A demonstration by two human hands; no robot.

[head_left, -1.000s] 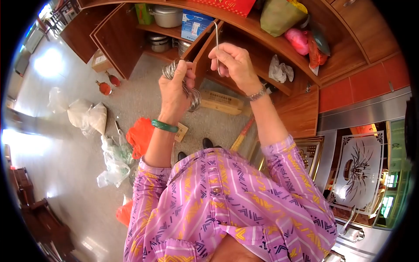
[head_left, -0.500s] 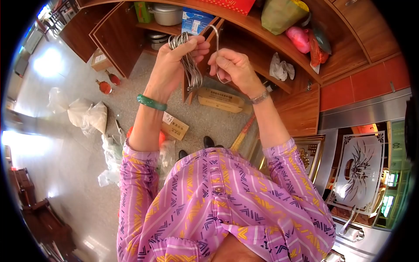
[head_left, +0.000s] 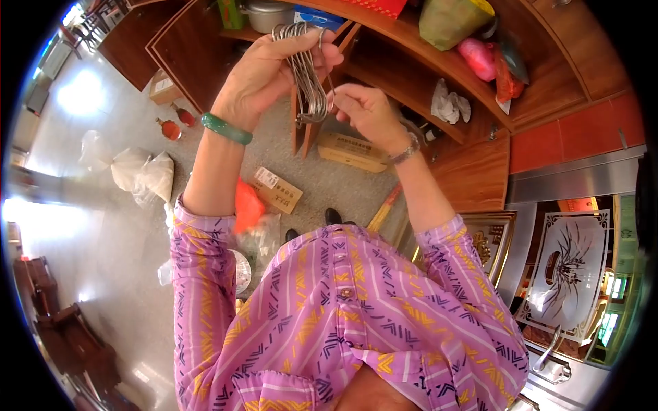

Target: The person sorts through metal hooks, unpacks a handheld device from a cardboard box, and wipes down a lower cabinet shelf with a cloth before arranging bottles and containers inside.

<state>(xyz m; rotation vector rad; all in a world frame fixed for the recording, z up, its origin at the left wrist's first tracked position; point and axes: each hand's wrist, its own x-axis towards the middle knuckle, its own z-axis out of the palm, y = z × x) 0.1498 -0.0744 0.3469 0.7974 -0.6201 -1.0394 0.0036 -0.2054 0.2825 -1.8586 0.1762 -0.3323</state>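
Observation:
My left hand [head_left: 253,75], with a green bangle at the wrist, is raised at the top centre and closed around a bundle of metal hooks [head_left: 310,85]. The hooks look like S-hooks of bent wire; their curved ends stick out above and below my fingers. One more metal hook [head_left: 330,77] stands beside the bundle, its curved top at my left fingertips. My right hand [head_left: 373,118] pinches the lower part of this hook between thumb and fingers. Its lower end is hidden by my fingers.
A wooden cabinet [head_left: 404,89] stands open ahead, holding a pot [head_left: 267,16], a green bag [head_left: 452,20] and a crumpled white bag [head_left: 450,103]. Cardboard boxes [head_left: 351,152], plastic bags [head_left: 140,175] and two reddish bottles [head_left: 169,129] are on the floor. A stove [head_left: 565,274] is at the right.
Both hands have come closer together. The single hook has moved left, up against the bundle, and its top is now at my left fingers. My left hand has risen slightly.

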